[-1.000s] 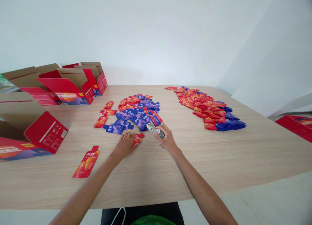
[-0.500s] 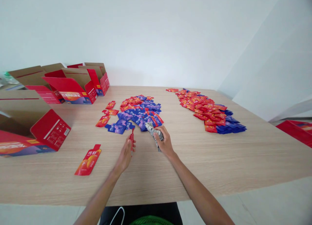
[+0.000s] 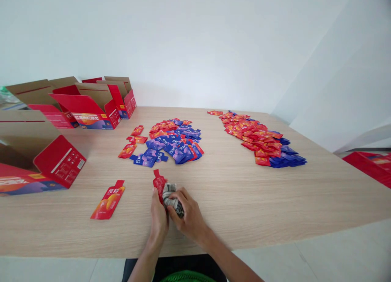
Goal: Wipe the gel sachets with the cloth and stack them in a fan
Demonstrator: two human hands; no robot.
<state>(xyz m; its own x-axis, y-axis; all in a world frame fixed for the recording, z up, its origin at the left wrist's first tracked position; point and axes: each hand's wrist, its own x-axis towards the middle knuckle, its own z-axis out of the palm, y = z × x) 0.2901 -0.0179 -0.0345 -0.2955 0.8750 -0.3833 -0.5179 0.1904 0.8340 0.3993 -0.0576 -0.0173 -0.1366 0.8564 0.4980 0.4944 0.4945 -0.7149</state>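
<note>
Near the front of the table, my left hand is closed on a red pouch, its narrow neck pointing away from me. My right hand grips a crumpled grey-and-black striped cloth and presses it against the pouch's face. The cloth and fingers cover the lower part of the pouch. Beyond the hands lies a pile of blue pouches mixed with red ones. A single red pouch with orange fruit on it rests flat to the left.
Several open red cardboard boxes stand at the back left, with a nearer box at the left edge. A long heap of red and blue pouches spreads over the right side. Another red box is at the far right.
My right hand has moved left and toward me, bringing the cloth onto the pouch. My left hand has drawn nearer and turned the pouch so its face shows.
</note>
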